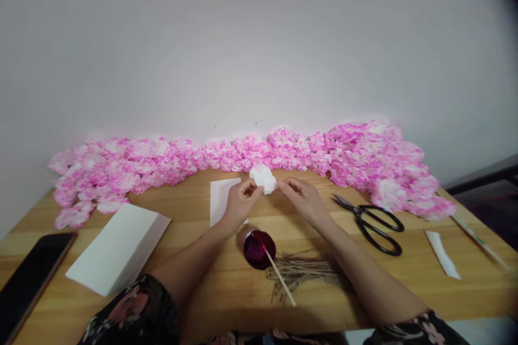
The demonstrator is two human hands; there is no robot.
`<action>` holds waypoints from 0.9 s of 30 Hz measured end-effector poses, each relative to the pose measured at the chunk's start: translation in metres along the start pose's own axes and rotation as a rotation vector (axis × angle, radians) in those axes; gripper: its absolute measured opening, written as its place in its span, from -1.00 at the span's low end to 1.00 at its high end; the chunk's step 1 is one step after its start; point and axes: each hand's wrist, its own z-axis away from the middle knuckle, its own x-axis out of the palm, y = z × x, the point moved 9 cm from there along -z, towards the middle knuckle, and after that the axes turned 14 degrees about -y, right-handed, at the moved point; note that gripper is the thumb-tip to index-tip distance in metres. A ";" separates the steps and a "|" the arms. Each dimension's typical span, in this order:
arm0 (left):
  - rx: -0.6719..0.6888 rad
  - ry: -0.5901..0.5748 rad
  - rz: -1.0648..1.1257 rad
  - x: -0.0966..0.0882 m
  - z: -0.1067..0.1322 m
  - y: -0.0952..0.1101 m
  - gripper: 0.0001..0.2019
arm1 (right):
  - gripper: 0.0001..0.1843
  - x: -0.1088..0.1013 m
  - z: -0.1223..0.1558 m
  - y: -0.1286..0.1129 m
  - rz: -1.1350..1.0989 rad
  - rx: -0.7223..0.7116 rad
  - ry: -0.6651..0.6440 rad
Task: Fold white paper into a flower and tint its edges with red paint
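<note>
A white paper flower (264, 179) with ruffled edges is held up between my two hands, near the middle of the table. My left hand (243, 198) pinches its left edge between thumb and fingers. At its right edge, my right hand (302, 198) has thumb and forefinger closed on the paper. Below the hands stands a small cup of dark magenta liquid (256, 252), with a thin wooden stick (283, 281) leaning out of it. Beside the cup lies a bundle of thin brown twisted ties (311, 272). Part of a white paper sheet (220, 199) shows behind my left hand.
Pink-and-white paper flowers (154, 159) are heaped along the wall. Black-handled scissors (374, 223) lie to the right, near a white paper strip (442, 254) and a long thin stick (479, 241). Leftward are a stack of white paper (115, 245) and a phone (30, 280).
</note>
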 end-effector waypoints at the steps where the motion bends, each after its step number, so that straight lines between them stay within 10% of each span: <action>1: 0.002 0.001 -0.010 0.000 0.000 0.001 -0.83 | -0.62 0.001 0.001 -0.001 0.048 -0.006 0.008; 27: 0.013 -0.038 -0.033 0.002 0.000 0.004 -0.83 | -0.70 -0.017 0.002 -0.007 0.061 -0.098 0.074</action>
